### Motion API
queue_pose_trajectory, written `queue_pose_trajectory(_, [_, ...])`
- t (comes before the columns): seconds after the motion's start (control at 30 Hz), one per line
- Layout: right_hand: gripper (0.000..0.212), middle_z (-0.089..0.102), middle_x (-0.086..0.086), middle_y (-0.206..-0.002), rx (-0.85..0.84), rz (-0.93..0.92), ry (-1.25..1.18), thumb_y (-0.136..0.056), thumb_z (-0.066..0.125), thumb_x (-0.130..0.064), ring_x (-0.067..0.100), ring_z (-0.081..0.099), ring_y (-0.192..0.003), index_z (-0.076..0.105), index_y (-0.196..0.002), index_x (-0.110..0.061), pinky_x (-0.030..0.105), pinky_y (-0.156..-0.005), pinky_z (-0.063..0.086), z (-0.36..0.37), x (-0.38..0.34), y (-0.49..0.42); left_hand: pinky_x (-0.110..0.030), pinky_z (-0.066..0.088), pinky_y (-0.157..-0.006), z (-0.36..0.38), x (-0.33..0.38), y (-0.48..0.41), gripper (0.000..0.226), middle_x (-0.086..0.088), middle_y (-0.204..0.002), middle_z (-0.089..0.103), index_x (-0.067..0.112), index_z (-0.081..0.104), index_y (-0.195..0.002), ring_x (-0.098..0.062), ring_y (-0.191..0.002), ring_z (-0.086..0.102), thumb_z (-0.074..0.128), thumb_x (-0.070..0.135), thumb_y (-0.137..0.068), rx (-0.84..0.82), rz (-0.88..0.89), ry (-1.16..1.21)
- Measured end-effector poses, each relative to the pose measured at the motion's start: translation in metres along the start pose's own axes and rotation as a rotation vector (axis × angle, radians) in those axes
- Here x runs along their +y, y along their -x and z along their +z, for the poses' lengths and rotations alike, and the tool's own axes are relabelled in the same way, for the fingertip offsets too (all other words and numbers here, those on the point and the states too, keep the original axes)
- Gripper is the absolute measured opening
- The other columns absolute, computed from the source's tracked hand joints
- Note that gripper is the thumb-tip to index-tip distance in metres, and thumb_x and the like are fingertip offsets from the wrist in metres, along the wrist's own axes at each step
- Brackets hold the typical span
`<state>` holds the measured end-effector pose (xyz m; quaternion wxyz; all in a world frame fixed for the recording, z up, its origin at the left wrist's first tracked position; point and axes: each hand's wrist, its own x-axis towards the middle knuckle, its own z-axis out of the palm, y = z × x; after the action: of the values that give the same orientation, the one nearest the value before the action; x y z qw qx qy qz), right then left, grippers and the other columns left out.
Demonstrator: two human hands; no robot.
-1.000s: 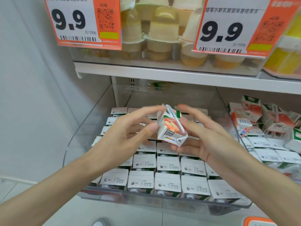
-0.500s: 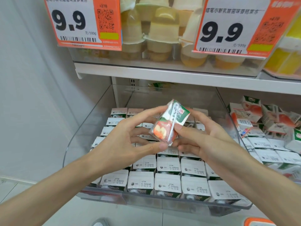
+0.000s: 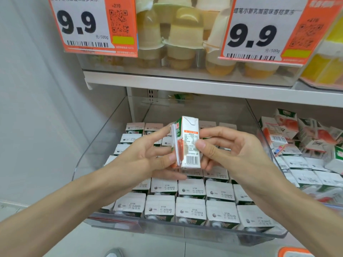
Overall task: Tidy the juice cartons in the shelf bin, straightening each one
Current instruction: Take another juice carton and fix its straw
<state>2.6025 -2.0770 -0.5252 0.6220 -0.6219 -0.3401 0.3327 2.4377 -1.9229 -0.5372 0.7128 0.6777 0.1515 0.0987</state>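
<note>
Juice carton (image 3: 187,143) upright at frame centre, barcode side facing camera, pinched between left hand (image 3: 146,158) and right hand (image 3: 235,151); price tags (image 3: 92,25) above read 9.9.

two orange-and-white price tags hang from the upper shelf. the left price tag (image 3: 87,25) reads "9.9" in heavy black, with "元/500g" beneath, "270" above a qr code and a barcode along the foot; its top line of chinese is cut off. the right price tag (image 3: 259,32) carries the same "9.9" and "元/500g", headed "蜡笔小新乳酸菌味香桔果冻". the juice carton (image 3: 190,145) held over the bin shows a barcode low on its white side, an orange band above print too small to read, and "0%" on its green edge. the carton tops (image 3: 159,207) in the front rows are stamped "fc 20260426" with times near "17:16". a neighbouring carton (image 3: 286,113) shows what looks like "100%".
</note>
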Motion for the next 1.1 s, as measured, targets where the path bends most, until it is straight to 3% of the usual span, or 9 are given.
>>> queue_pose_trajectory(0.17, [0.025,0.081,0.011,-0.092,-0.003,-0.003,0.002,-0.083,0.08,-0.027,0.02,0.073,-0.07,0.081,-0.106,-0.016,0.02,-0.064,0.057,-0.001,-0.001,0.0,-0.042,0.061,-0.098,0.002,0.006,-0.001,0.049,-0.015,-0.137,0.071,0.028,0.053,-0.153,-0.038,-0.125,0.069,0.057,0.019,-0.105,-0.129,-0.073,0.254])
queue_pose_trajectory(0.27, [0.022,0.082,0.0,-0.102,0.008,0.012,0.066,-0.088,0.078,-0.03,0.017,0.077,-0.088,0.081,-0.108,-0.023,0.022,-0.071,0.06,-0.003,0.002,0.0,-0.039,0.062,-0.095,0.003,0.004,-0.002,0.053,-0.008,-0.13,0.075,0.031,0.051,-0.152,-0.031,-0.117,0.074,0.064,0.018,-0.103,0.036,-0.022,0.117])
queue_pose_trajectory(0.37, [0.024,0.08,-0.013,-0.111,-0.035,0.029,0.164,-0.093,0.073,-0.036,0.007,0.076,-0.103,0.079,-0.116,-0.031,0.026,-0.086,0.061,-0.002,0.004,-0.001,-0.036,0.066,-0.082,0.003,0.0,-0.004,0.052,0.002,-0.124,0.077,0.03,0.066,-0.139,-0.027,-0.102,0.079,0.077,0.021,-0.089,0.243,0.059,-0.064])
queue_pose_trajectory(0.5, [0.031,0.077,-0.024,-0.113,-0.109,0.007,0.277,-0.091,0.077,-0.033,-0.004,0.072,-0.105,0.074,-0.121,-0.039,0.016,-0.09,0.059,0.005,0.006,-0.002,-0.034,0.066,-0.074,0.003,-0.003,-0.003,0.046,0.007,-0.118,0.077,0.028,0.078,-0.122,-0.022,-0.103,0.078,0.087,0.023,-0.077,0.295,0.1,-0.148])
queue_pose_trajectory(0.67, [0.038,0.077,-0.02,-0.117,-0.096,-0.038,0.294,-0.091,0.081,-0.015,0.001,0.073,-0.111,0.074,-0.123,-0.034,0.028,-0.101,0.059,0.002,0.011,-0.005,-0.04,0.067,-0.082,0.003,-0.007,-0.002,0.044,0.015,-0.132,0.073,0.026,0.074,-0.131,-0.012,-0.123,0.07,0.079,0.01,-0.09,0.199,0.17,-0.204])
queue_pose_trajectory(0.8, [0.053,0.074,-0.02,-0.126,-0.161,-0.148,0.321,-0.086,0.086,-0.013,0.001,0.068,-0.122,0.07,-0.131,-0.033,0.028,-0.105,0.056,0.004,0.012,-0.004,-0.022,0.057,-0.098,0.0,-0.007,-0.003,0.048,0.022,-0.129,0.071,0.027,0.073,-0.126,-0.002,-0.125,0.066,0.081,0.001,-0.086,0.241,0.288,-0.376])
queue_pose_trajectory(0.97, [0.075,0.069,-0.022,-0.13,-0.118,-0.255,0.441,-0.077,0.088,-0.04,0.003,0.067,-0.121,0.056,-0.144,-0.045,0.025,-0.1,0.057,0.005,0.008,-0.001,-0.029,0.053,-0.11,0.0,-0.01,-0.005,0.059,0.02,-0.14,0.065,0.035,0.064,-0.136,-0.004,-0.133,0.061,0.084,0.012,-0.085,0.205,0.303,-0.386])
queue_pose_trajectory(1.1, [0.058,0.074,-0.022,-0.109,-0.002,-0.282,0.576,-0.066,0.086,-0.062,0.004,0.074,-0.1,0.064,-0.118,-0.047,0.033,-0.086,0.062,-0.001,0.005,0.002,-0.023,0.056,-0.102,0.008,-0.007,-0.007,0.061,0.027,-0.135,0.066,0.039,0.062,-0.137,0.003,-0.131,0.059,0.086,0.019,-0.084,0.136,0.323,-0.463])
